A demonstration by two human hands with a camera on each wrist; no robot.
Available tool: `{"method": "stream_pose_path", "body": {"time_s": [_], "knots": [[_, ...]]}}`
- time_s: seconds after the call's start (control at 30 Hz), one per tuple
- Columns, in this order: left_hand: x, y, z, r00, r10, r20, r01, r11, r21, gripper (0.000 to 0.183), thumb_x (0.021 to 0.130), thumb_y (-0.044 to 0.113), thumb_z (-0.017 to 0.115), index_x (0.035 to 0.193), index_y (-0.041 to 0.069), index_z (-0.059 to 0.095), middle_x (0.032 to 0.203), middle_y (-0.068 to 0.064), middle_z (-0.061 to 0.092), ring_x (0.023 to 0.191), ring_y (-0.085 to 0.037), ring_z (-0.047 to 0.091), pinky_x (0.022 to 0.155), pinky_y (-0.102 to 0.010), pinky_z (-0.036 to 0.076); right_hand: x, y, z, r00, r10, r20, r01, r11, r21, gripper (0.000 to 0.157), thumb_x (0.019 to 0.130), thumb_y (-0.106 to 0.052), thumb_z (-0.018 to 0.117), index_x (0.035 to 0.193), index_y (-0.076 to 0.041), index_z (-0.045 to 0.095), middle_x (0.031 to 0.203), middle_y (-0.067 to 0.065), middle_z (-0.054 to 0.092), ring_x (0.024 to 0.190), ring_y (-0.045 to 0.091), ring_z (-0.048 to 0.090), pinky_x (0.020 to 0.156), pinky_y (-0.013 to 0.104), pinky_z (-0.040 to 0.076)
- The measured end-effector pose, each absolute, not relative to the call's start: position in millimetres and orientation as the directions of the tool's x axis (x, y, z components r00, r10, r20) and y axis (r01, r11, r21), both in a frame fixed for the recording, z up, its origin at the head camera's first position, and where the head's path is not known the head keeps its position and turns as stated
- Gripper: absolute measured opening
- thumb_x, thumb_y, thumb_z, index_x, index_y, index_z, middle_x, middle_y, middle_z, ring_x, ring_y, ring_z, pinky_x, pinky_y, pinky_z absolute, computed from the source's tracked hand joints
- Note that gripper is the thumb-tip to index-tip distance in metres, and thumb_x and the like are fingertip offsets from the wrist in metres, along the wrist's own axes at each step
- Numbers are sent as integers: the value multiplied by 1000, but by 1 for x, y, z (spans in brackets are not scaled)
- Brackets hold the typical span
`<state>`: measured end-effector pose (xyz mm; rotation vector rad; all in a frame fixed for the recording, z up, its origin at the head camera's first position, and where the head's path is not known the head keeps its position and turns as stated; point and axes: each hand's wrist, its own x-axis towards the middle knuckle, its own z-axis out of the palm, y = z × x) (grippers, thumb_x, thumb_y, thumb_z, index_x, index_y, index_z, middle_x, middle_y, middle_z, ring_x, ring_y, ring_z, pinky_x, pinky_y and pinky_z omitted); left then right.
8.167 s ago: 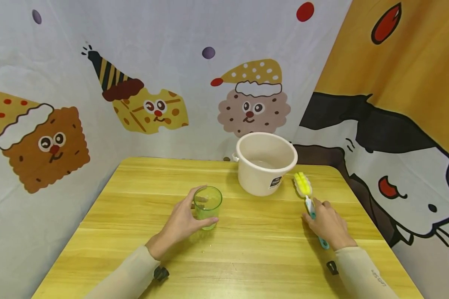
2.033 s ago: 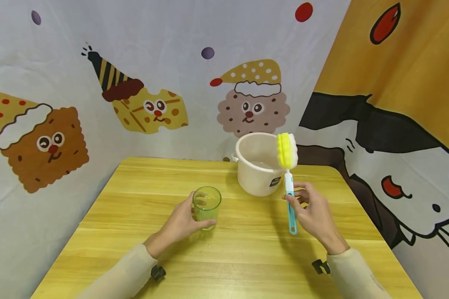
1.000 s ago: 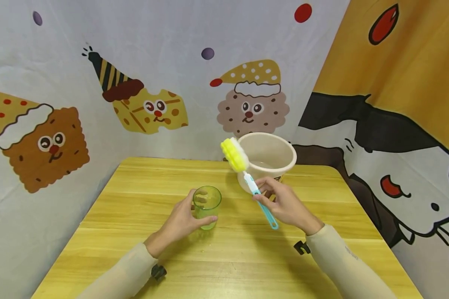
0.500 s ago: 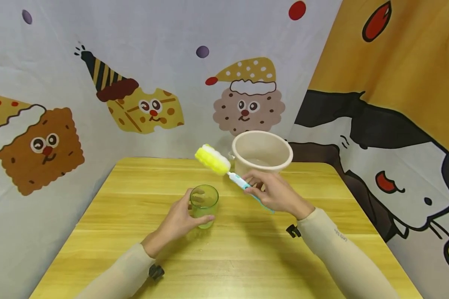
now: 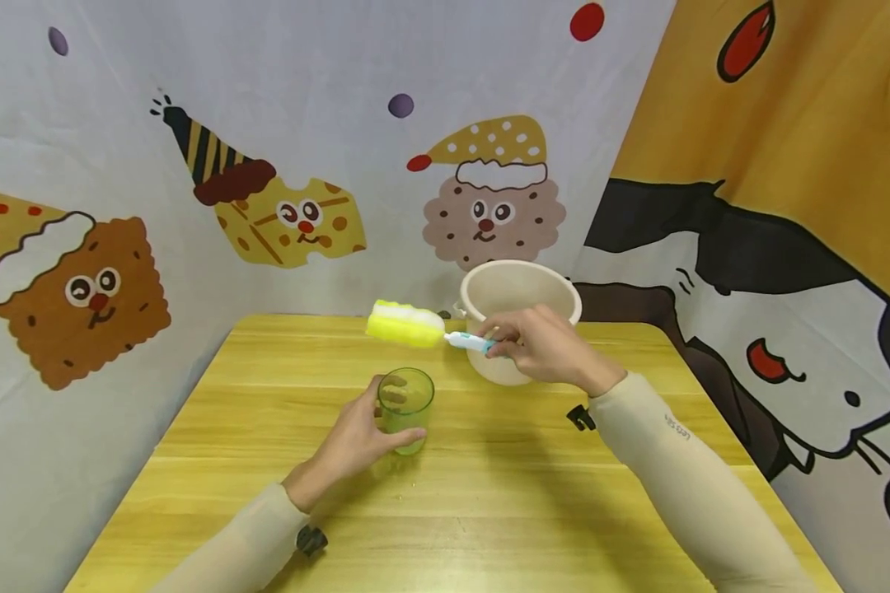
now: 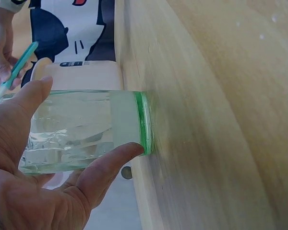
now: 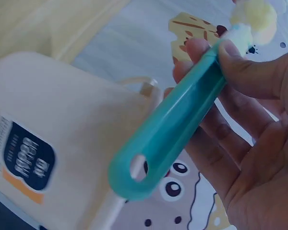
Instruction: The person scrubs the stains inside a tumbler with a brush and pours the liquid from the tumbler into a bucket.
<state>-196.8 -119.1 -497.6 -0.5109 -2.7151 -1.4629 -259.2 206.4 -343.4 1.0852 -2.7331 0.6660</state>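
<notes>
My left hand [image 5: 359, 436] grips a green-tinted clear glass [image 5: 406, 403] that stands upright on the table. In the left wrist view the thumb and fingers wrap both sides of the glass [image 6: 81, 132], whose base meets the wood. A cup brush is pinched in my right hand [image 5: 545, 346], near the bucket's front rim. Its yellow and white sponge head [image 5: 406, 324] points left, above and behind the glass, apart from it. The right wrist view shows the teal handle [image 7: 168, 124] between thumb and fingers, with its holed end free.
A cream bucket [image 5: 493, 366] with a label [image 7: 29, 155] stands at the table's back right, partly hidden by my right hand. Small drops lie on the wooden table [image 5: 415, 527] before the glass. A cartoon-printed cloth [image 5: 304, 82] hangs close behind the table.
My right hand has picked the brush up from the table's right side and carried it left, tipping the head from upward to leftward. The left hand stays on the glass.
</notes>
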Motion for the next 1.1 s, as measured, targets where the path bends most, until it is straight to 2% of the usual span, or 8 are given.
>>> {"method": "stream_pose_path", "body": {"time_s": [0.13,0.33,0.43,0.53,0.67,0.8,1.1], "knots": [[-197,-119,-499,-950,270,160,283,516,809,92,94,43,101,163,8,51,146,-19,77,135,-40,78,114,-57,67,-263,203,-332,-729,-639,245,-683,660,-313,23,101,-14,92,120,-26,91,103,-9,91,69,7,58,62,25,44],[-196,-119,-500,-955,256,151,267,516,814,92,93,44,102,161,8,52,145,-18,78,133,-38,78,112,-55,68,-266,199,-317,-731,-648,213,-682,695,-229,25,101,-11,91,118,-30,93,102,-7,90,59,8,47,52,25,38],[-197,-118,-500,-957,252,145,259,514,818,93,92,44,102,162,9,52,145,-18,78,133,-38,78,113,-55,68,-266,198,-310,-735,-646,207,-677,713,-180,26,101,-11,92,118,-31,93,99,-6,89,58,9,51,52,27,44],[-197,-118,-501,-958,252,139,253,508,824,92,93,43,102,162,9,51,146,-18,77,135,-38,78,114,-55,67,-267,198,-303,-735,-645,208,-673,733,-102,27,101,-14,92,118,-34,93,99,-7,89,63,11,57,58,30,49],[-197,-118,-501,-955,262,139,257,494,830,102,93,42,102,171,11,45,151,-17,75,139,-39,76,115,-57,66,-265,198,-294,-738,-644,200,-659,752,-9,29,102,-16,91,119,-39,92,103,-9,89,76,16,63,61,34,49],[-196,-119,-500,-953,268,143,262,491,831,110,93,43,102,178,13,38,154,-17,74,141,-40,75,116,-58,66,-264,196,-287,-736,-651,186,-656,754,45,30,102,-16,91,119,-41,92,105,-9,88,84,17,67,55,34,48],[-196,-120,-502,-950,272,152,274,495,824,97,93,42,102,169,14,48,154,-12,75,138,-37,77,114,-58,67,-260,185,-279,-660,-713,237,-689,700,188,29,99,-20,96,113,-44,93,93,-9,83,80,18,65,49,36,48]]}}
